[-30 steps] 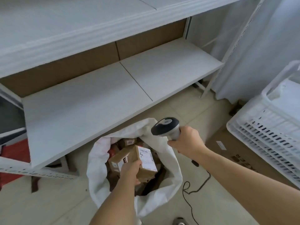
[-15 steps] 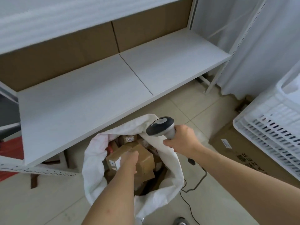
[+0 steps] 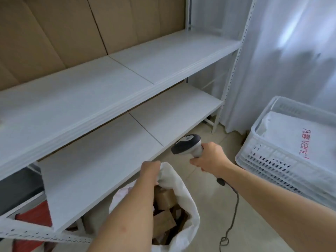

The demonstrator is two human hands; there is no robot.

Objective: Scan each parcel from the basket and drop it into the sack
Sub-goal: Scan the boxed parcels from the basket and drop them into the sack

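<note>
At four o'clock from the right hand, which is gripping the scanner, the basket is lying nearer, while the sack rim is being pinched by the left hand.

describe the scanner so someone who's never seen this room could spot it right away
Start at the white shelving unit on the left and follow its lower shelf to the front edge. Just past that edge, above the open white sack, the right hand grips the scanner. It is the only dark-headed, pale-handled device, with a black cable trailing to the floor.
</note>
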